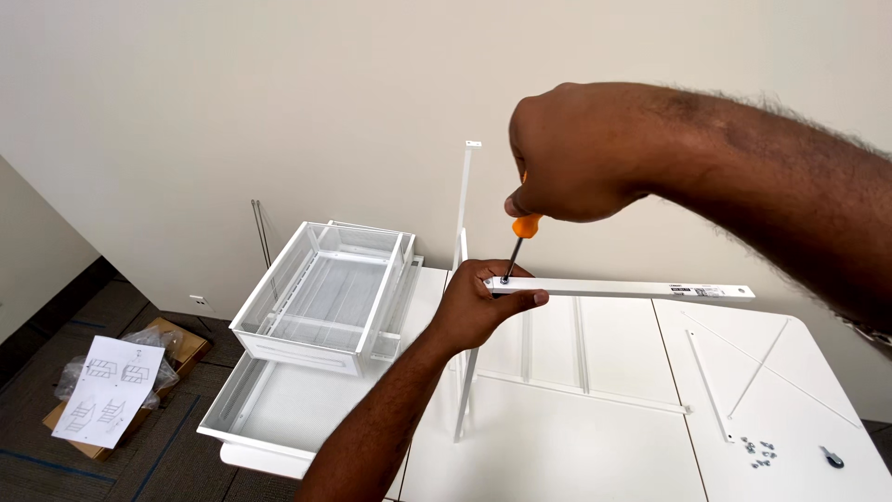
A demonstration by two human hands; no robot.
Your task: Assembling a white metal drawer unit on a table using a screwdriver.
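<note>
On the floor at far left, a printed instruction sheet [109, 397] with line drawings lies on a flat brown cardboard package [172, 346] beside crumpled clear plastic wrap. Next right, white mesh drawers [321, 293] sit stacked at the tabletop [557, 455] edge. At centre, the left hand [474, 307] pinches the near end of a white metal rail [623, 289], thumb on top and fingers beneath, bracing it against an upright frame post [462, 204]. The right hand [571, 153] is closed around an orange-handled screwdriver [518, 240], tip at what appears to be a screw in the rail end. The rail looks light, stiff, smooth-painted, and best held near the joint. A small pale label sits near its far end. At far right, loose screws [760, 452] lie on the tabletop.
</note>
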